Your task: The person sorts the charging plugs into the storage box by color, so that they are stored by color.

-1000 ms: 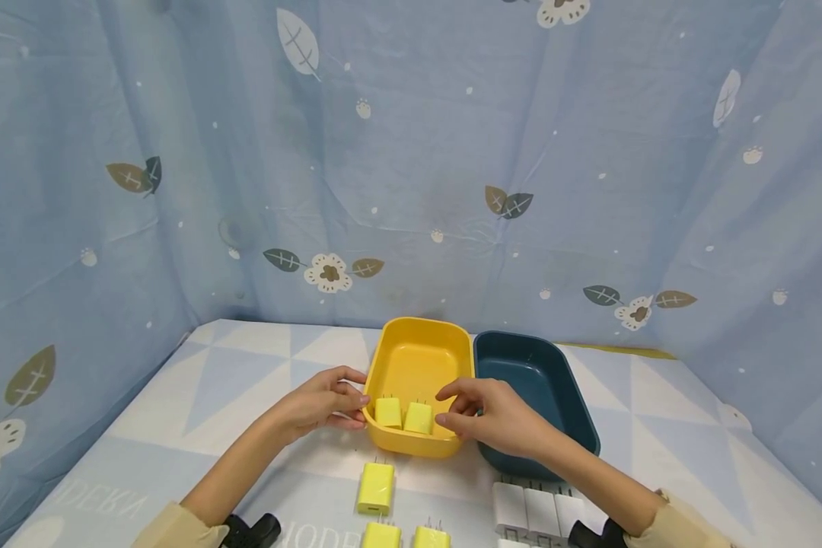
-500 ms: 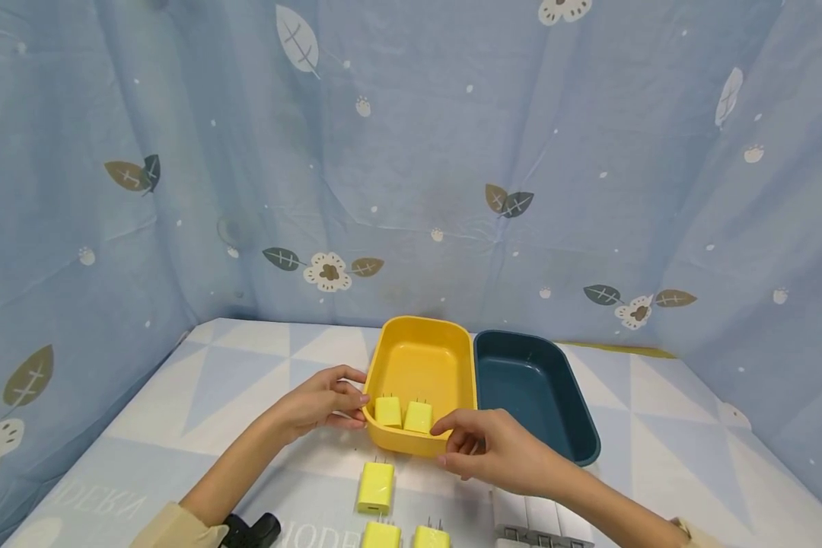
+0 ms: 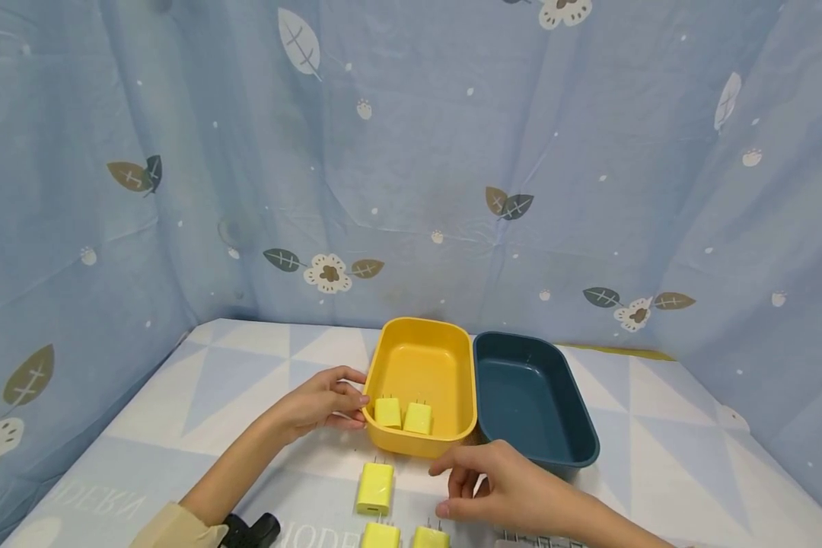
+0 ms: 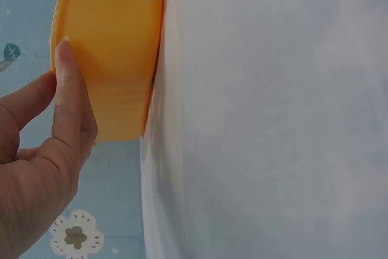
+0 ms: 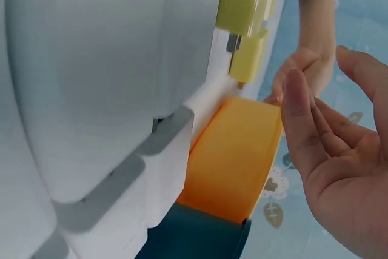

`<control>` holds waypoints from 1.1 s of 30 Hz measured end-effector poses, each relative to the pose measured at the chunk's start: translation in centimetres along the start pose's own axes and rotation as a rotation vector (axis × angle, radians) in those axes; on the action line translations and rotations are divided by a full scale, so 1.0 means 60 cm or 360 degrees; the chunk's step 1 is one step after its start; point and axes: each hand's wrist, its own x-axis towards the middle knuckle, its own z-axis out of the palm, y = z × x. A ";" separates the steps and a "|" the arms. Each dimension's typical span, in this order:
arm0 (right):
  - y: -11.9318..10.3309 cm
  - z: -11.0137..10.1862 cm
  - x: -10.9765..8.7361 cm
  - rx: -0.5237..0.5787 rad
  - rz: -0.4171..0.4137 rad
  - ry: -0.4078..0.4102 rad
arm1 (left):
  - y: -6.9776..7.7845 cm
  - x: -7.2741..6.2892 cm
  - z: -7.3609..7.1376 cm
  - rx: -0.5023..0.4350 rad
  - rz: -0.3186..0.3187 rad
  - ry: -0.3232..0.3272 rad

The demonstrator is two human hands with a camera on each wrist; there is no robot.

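My left hand (image 3: 318, 402) holds the left rim of a yellow plastic bin (image 3: 421, 365); in the left wrist view its fingers (image 4: 68, 101) lie along the bin's outer wall. Two yellow charger plugs (image 3: 418, 418) sit prongs-up inside, at the near end. My right hand (image 3: 503, 483) hovers over the table in front of the bins, thumb and forefinger apart with nothing between them. Below the yellow bin lies another yellow charger plug (image 3: 374, 489), with two more (image 3: 430, 537) at the bottom edge. White charger plugs (image 5: 109, 89) loom close in the right wrist view.
A dark blue bin (image 3: 530, 403) stands right beside the yellow one, with nothing in it. The table wears a white and pale blue patterned cloth (image 3: 246, 380). A blue printed curtain (image 3: 411, 152) hangs behind and along both sides.
My right hand has drawn back from the yellow bin's near right corner toward me, over the table. The left hand and both bins have stayed put.
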 end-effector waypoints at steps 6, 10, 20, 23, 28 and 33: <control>-0.002 0.005 -0.018 0.0022 0.0139 -0.0083 | 0.001 0.002 0.000 -0.0003 0.0011 -0.0020; -0.001 0.008 -0.030 0.0040 0.0205 -0.0136 | 0.002 0.002 0.000 -0.0002 -0.0005 -0.0008; -0.002 0.010 -0.043 -0.0118 0.0110 -0.0206 | 0.002 0.002 0.000 -0.0007 -0.0030 0.0009; 0.043 0.025 -0.039 -0.0207 0.0062 -0.0236 | 0.001 0.002 0.002 0.0001 -0.0032 0.0011; 0.155 0.055 -0.024 -0.0302 0.0004 -0.0253 | 0.001 0.001 0.002 0.0001 -0.0036 0.0013; 0.188 0.080 -0.013 -0.0519 0.0018 -0.0248 | 0.003 0.001 0.001 -0.0004 -0.0039 0.0015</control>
